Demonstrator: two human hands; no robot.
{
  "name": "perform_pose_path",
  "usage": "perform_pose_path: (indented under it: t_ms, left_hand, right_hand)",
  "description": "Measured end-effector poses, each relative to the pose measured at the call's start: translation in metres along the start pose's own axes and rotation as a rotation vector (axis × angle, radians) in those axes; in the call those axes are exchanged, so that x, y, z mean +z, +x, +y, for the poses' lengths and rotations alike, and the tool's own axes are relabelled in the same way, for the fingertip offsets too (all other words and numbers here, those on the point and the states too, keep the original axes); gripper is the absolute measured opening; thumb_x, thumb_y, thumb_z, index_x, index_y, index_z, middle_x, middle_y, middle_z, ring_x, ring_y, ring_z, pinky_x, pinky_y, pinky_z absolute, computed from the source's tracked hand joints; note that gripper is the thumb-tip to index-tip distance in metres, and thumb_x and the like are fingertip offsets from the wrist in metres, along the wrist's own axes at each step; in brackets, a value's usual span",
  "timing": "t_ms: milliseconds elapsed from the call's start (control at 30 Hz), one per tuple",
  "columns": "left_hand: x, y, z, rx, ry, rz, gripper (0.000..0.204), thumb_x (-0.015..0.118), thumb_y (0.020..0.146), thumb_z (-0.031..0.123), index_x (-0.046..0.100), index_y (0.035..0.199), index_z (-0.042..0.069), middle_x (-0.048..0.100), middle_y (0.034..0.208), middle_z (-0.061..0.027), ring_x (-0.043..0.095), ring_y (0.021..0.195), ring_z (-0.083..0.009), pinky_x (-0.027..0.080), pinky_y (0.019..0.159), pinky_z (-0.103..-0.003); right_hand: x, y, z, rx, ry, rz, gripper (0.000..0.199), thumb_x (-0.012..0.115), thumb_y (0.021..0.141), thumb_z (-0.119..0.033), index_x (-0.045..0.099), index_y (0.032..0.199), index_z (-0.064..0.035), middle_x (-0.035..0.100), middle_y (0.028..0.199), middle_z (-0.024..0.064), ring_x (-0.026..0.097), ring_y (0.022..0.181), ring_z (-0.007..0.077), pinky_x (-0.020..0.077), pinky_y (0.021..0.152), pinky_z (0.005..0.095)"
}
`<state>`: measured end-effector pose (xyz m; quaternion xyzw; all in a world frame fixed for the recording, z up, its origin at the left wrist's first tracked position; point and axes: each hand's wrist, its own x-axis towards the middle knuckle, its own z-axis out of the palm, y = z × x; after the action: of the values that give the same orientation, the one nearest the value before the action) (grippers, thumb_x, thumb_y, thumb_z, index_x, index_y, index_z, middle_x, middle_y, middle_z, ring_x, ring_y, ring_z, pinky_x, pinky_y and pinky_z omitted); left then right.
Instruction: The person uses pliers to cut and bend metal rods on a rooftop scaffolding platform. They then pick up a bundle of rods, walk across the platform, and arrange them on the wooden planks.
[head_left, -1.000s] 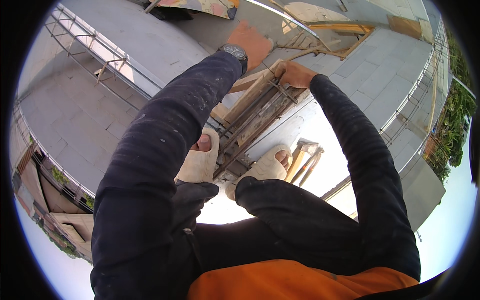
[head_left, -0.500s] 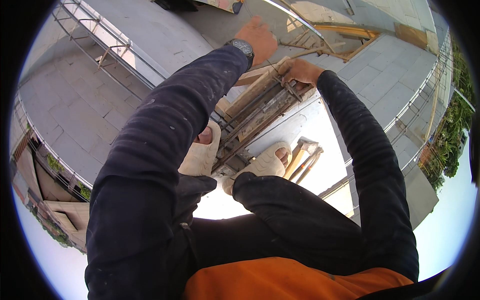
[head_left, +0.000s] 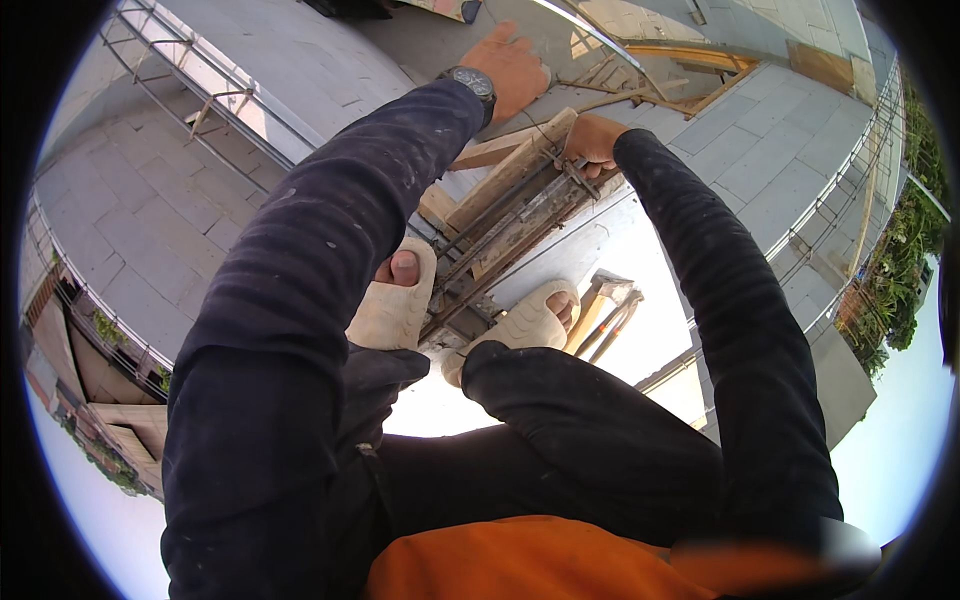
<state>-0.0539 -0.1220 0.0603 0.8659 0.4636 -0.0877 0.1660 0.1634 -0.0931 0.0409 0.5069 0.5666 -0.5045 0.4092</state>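
And the right hand slips off the wooden board, fingers curling in at the steel bars alongside, grip unclear; work seems centred there. The left hand hovers loosely open, any hold hidden.

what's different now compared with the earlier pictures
The right hand has turned, its fingers curling down toward the crossed steel bars instead of reaching over the end of the wooden board. The left hand has shifted slightly up. Any grip taken or released is unclear. The sandals and wooden-handled tool stayed put.
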Motion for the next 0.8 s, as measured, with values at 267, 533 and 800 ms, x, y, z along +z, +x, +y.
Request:
perform_pose_path:
  t_ms: [267,533,800]
  left_hand:
    - [0.007,-0.006,-0.006,-0.020,0.009,-0.035,0.028,0.056,0.095,0.012,0.076,0.113,0.023,0.070,0.115,-0.0006,0.059,0.121,-0.0216,0.028,0.117,-0.050]
    - [0.010,-0.010,-0.006,-0.022,0.009,0.000,0.030,0.056,0.095,0.012,0.075,0.114,0.023,0.070,0.114,-0.0019,0.060,0.120,-0.0221,0.028,0.117,-0.050]
    - [0.011,-0.011,-0.007,-0.030,-0.010,0.016,0.026,0.057,0.095,0.014,0.075,0.112,0.023,0.069,0.108,-0.0013,0.060,0.118,-0.0219,0.030,0.116,-0.050]
  right_hand:
    - [0.002,0.000,0.006,0.043,0.116,0.032,0.024,0.067,0.089,-0.018,0.071,0.075,0.0010,0.064,0.059,0.0092,0.051,0.038,0.0128,0.0312,0.035,0.0302]
    - [-0.008,-0.005,-0.007,0.182,0.275,-0.098,0.022,0.066,0.092,-0.020,0.068,0.089,0.0010,0.067,0.065,0.0086,0.048,0.039,0.0102,0.0315,0.033,0.0278]
    - [-0.015,0.000,-0.011,0.246,0.298,-0.220,0.021,0.062,0.095,-0.022,0.062,0.082,-0.0055,0.057,0.061,0.0001,0.044,0.042,0.0066,0.0307,0.034,0.0237]
